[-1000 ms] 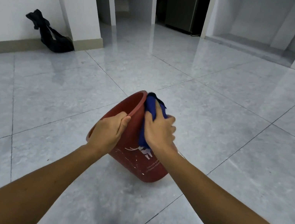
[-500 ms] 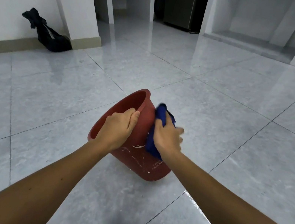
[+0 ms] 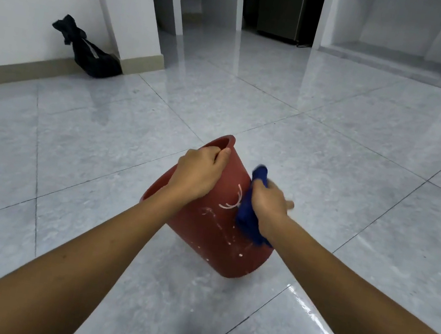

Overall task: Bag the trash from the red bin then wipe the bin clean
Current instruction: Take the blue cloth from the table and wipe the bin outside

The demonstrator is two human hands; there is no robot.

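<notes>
Red plastic is being tipped on the tiled floor (image 3: 331, 162): the red bin (image 3: 211, 232) is being leaned away from the wearer with its mouth turned up and to the left, only the lower edge of its base being rested on the tiles, so that its outer wall is being presented to the cloth. It is being steadied by the left hand (image 3: 198, 176), whose fingers are being clenched over the rim, apparently to keep the tilted bin from rolling or sliding under the rubbing. A blue cloth (image 3: 248, 218) is being bunched in the gripping right hand (image 3: 268, 207) and pressed against the bin's right side, just beside white scuffs and specks. A tied black bag (image 3: 92, 55) is being left against the wall, well apart, which suggests the bagging is done and the wiping is under way
</notes>
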